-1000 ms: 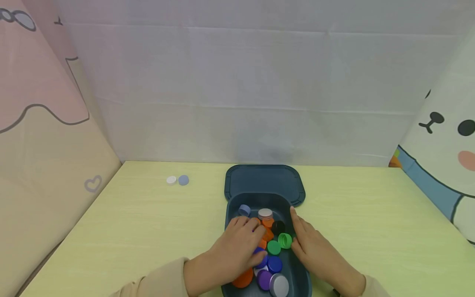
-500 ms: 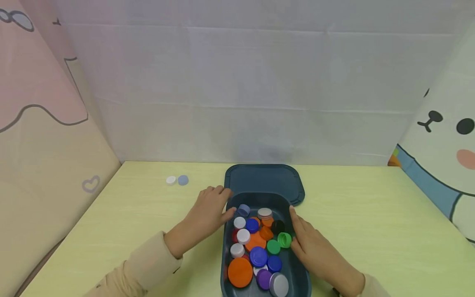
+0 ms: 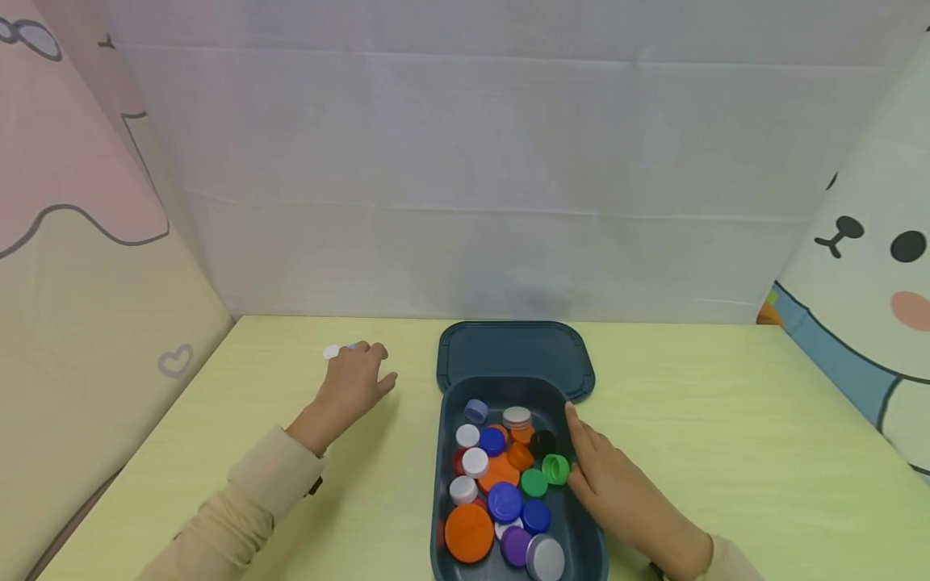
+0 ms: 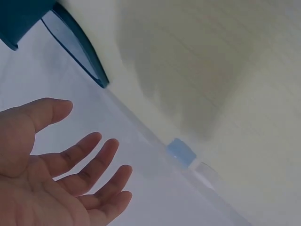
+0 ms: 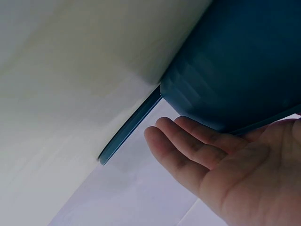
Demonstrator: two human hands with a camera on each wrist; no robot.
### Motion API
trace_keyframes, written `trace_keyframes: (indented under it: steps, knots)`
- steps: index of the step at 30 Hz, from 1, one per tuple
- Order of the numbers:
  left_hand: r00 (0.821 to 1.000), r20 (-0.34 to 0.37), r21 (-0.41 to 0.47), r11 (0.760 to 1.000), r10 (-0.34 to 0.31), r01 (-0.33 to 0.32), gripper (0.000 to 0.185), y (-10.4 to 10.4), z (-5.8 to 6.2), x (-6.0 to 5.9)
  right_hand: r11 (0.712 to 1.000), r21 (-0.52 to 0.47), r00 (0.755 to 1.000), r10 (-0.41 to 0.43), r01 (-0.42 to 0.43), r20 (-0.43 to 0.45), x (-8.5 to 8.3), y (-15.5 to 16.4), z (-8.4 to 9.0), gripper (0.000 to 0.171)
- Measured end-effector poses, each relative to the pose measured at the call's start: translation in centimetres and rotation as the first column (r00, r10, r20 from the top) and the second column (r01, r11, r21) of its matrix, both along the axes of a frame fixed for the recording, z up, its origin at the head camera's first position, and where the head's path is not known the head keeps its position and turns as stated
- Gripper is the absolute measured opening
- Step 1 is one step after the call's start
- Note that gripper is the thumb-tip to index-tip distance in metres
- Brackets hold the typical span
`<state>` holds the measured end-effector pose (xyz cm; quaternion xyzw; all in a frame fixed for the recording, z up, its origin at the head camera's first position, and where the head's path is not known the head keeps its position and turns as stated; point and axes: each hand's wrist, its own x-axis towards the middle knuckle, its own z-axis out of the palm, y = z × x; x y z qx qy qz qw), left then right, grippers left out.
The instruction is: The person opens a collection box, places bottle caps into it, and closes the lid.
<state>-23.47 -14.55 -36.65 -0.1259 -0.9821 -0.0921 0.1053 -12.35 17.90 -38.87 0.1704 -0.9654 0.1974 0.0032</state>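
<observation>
My left hand (image 3: pixel 350 387) is in the air over the left part of the table, fingers spread and loosely bent, holding nothing. Just beyond its fingertips lie a white bottle cap (image 3: pixel 331 352) and a light blue bottle cap (image 4: pixel 181 151), the blue one mostly hidden by the hand in the head view. My right hand (image 3: pixel 617 488) rests with straight fingers along the right wall of a dark blue plastic box (image 5: pixel 235 61). Inside the box lie several caps, among them a large orange cap (image 3: pixel 468 533), a green cap (image 3: pixel 534 482) and a purple cap (image 3: pixel 516 546).
The box's dark blue lid (image 3: pixel 516 355) lies flat behind it, partly under its far end. A pale wooden table (image 3: pixel 697 403) carries everything. White cloth (image 3: pixel 472 161) hangs along the back, and printed cloth (image 3: pixel 857 323) flanks the right side.
My left hand has left the caps inside the box, passed over its left rim and moved left and away toward the two loose caps. The right hand has stayed at the box.
</observation>
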Motion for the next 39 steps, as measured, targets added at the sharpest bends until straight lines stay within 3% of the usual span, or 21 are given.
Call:
trace_keyframes:
  steps: [6, 17, 32, 39]
  knots:
    - [0.995, 0.069, 0.025, 0.997, 0.078, -0.080, 0.035, -2.1, -0.3, -1.0, 1.000, 0.000, 1.000, -0.003, 0.003, 0.007, 0.0, 0.0, 0.1, 0.064]
    - [0.985, 0.022, 0.029, 0.985, 0.170, -0.171, 0.026, -4.9, -1.4, -2.5, 1.000, -0.002, 1.000, 0.002, -0.002, 0.003, 0.1, -0.1, 0.2, 0.064]
    - [0.954, 0.150, 0.007, 0.965, 0.259, -0.263, 0.030, -6.2, -1.9, -4.4, 1.000, 0.005, 1.000, -0.012, 0.012, 0.014, 0.1, -0.1, 0.1, 0.064]
    - [0.946, 0.191, 0.020, 0.962, 0.263, -0.272, 0.029, -6.5, -1.9, -4.8, 1.000, 0.005, 1.000, -0.014, 0.014, 0.010, 0.1, -0.1, 0.0, 0.064]
